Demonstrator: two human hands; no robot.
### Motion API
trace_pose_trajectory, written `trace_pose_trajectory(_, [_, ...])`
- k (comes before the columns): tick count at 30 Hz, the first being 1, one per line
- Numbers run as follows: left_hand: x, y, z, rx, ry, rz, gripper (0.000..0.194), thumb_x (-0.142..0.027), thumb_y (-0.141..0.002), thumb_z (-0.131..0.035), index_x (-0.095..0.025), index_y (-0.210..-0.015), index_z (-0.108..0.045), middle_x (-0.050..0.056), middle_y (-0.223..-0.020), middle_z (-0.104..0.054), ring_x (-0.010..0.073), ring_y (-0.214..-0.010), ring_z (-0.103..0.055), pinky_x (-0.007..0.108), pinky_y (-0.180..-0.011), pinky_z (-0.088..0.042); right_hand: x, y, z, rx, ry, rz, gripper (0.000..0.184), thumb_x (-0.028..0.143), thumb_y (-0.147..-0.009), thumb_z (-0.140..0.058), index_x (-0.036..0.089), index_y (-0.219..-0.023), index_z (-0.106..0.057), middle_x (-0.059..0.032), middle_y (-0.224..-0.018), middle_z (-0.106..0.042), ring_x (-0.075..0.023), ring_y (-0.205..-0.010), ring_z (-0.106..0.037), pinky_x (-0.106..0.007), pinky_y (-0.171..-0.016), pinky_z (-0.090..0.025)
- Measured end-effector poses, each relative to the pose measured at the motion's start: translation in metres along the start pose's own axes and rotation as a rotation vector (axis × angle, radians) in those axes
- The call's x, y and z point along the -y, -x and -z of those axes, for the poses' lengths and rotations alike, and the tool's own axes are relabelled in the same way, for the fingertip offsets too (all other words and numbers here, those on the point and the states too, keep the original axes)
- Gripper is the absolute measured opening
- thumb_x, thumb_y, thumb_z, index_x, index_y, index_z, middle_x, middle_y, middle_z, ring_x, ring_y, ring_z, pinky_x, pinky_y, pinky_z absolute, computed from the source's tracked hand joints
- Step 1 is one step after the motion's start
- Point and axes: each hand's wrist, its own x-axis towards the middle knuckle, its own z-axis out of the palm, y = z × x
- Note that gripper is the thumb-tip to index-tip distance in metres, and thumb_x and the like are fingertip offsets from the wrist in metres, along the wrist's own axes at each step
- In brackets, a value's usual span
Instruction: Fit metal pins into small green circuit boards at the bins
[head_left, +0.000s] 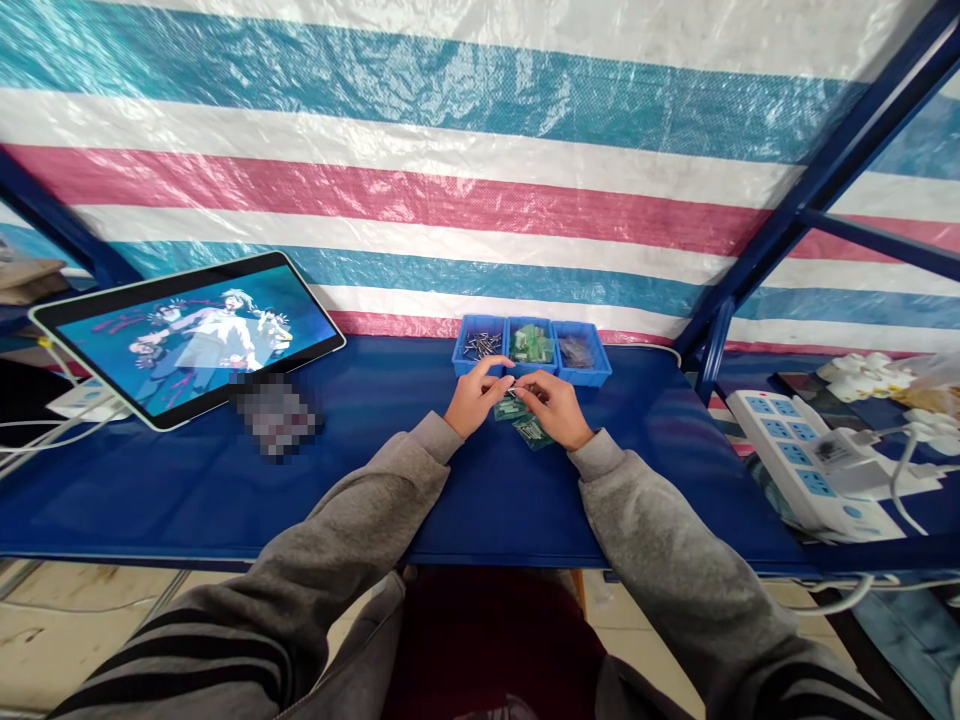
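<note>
My left hand [475,397] and my right hand [553,405] meet over the blue table, fingertips almost touching. Both are closed in a pinch around a tiny pale piece [513,391], too small to name. Just below the fingers lies a small clear packet with green showing [532,432], and another green packet [509,408] is partly hidden by my hands. Beyond them stand three joined blue bins: the left bin [459,358] has metal screw-like pieces [484,346], the middle one green packets [532,344], the right one small greyish pieces [576,351].
A tablet [202,340] showing a cartoon picture leans at the left, with a pixelated patch [277,415] beside it. On the right sit a white power strip [802,455] with plugged-in chargers and cables. A striped tarp [480,200] hangs behind the blue table [360,430], between blue metal posts [810,190].
</note>
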Motion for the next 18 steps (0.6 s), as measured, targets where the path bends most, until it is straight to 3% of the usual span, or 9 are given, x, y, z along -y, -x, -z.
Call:
trace_pose_trajectory(6, [0.0042, -0.0046, -0.0017, -0.051, 0.163, 0.054, 0.041, -0.047, -0.075, -0.074, -0.013, -0.096, -0.066, 0.004, -0.070, -0.067, 0.0101, -0.049, -0.053, 0.022, -0.044, -0.043, 0.0033, -0.0016, 0.0023, -0.060, -0.037, -0.090, 0.038, 0.054, -0.092, -0.045, 0.022, -0.075, -0.056, 0.0023, -0.053, -0.053, -0.0140, -0.048, -0.052, -0.028, -0.053, -0.044])
trace_pose_trajectory(10, [0.0085, -0.0064, -0.0035, -0.073, 0.226, 0.068, 0.038, -0.047, -0.070, -0.077, -0.011, -0.082, -0.070, 0.006, -0.068, -0.068, 0.0136, -0.054, -0.059, 0.025, -0.048, -0.049, 0.0040, -0.0019, 0.0017, -0.018, -0.104, -0.129, 0.042, 0.059, -0.090, -0.046, 0.021, -0.074, -0.056, 0.0029, -0.054, -0.052, -0.0130, -0.046, -0.051, -0.026, -0.050, -0.043])
trace_pose_trajectory(18, [0.0079, -0.0054, -0.0058, -0.097, 0.255, 0.076, 0.031, -0.042, -0.072, -0.077, -0.013, -0.081, -0.074, 0.005, -0.077, -0.070, 0.0118, -0.060, -0.058, 0.026, -0.060, -0.051, 0.0033, -0.0008, -0.0013, 0.027, -0.095, -0.125, 0.043, 0.058, -0.090, -0.046, 0.020, -0.074, -0.059, 0.0028, -0.056, -0.052, -0.0117, -0.046, -0.050, -0.025, -0.048, -0.040])
